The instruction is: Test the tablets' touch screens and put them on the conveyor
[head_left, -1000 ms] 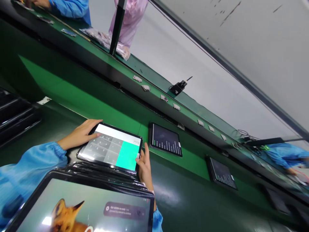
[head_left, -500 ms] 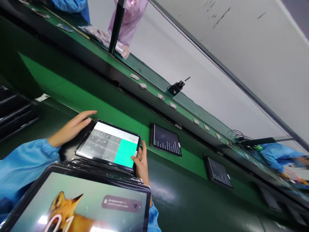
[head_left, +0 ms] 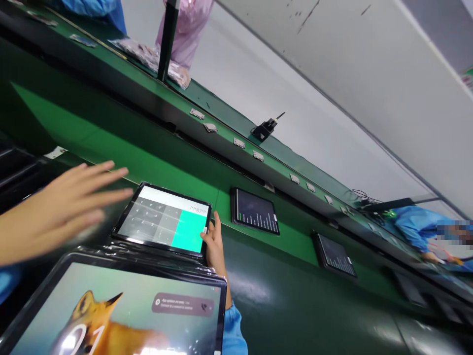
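Observation:
A tablet with a calculator on its screen lies tilted in front of me, its right half bright green. My right hand grips this tablet's right edge, thumb over the rim and the other fingers behind it. Left of the tablet, my left hand is raised with fingers spread and holds nothing; it is slightly blurred. Nearest to me is a larger-looking tablet showing a fox wallpaper and a notification. Its lower part is cut off by the frame.
Two dark-screened tablets rest on the green belt to the right. Small pale parts line the shelf beyond, near a black adapter. Black stacked items stand at the left. A co-worker's blue sleeve shows far right.
My left hand has moved from the calculator tablet's upper left corner back towards me, fingers spreading. More characters stand on the calculator display. My right hand keeps its grip.

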Demonstrator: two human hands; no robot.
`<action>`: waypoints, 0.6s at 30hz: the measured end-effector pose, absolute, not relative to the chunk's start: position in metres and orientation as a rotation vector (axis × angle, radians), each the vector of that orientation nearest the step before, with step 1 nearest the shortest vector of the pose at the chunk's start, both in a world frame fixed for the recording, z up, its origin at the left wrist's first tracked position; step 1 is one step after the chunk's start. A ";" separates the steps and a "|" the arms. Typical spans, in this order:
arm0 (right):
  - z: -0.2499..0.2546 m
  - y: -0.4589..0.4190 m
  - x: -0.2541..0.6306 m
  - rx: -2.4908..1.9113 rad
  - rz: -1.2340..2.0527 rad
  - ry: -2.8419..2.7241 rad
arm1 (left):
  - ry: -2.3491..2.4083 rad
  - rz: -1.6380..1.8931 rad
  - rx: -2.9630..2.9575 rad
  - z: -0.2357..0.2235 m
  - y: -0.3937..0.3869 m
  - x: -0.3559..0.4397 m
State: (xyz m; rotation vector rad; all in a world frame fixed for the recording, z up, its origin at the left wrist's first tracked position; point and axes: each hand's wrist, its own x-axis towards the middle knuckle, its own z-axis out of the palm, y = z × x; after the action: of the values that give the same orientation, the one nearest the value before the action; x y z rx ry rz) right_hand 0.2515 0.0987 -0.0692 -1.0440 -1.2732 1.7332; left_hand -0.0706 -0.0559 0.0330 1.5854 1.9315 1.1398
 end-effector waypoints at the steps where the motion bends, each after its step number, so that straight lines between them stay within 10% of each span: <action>1: -0.069 0.099 0.253 -1.015 1.751 -1.274 | 1.973 1.257 1.504 0.034 -0.037 -0.082; 9: -0.065 0.100 0.253 -1.011 1.775 -1.253 | 1.897 1.326 1.185 -0.074 0.030 -0.062; 18: -0.070 0.104 0.254 -1.042 1.762 -1.258 | 1.880 1.128 1.389 -0.078 0.010 -0.044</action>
State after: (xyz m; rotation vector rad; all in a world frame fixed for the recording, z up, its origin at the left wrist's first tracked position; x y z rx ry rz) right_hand 0.2543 0.1038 -0.0701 -1.0419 -1.2583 1.7619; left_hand -0.0441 0.0103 -0.0784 1.3888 1.8798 1.1276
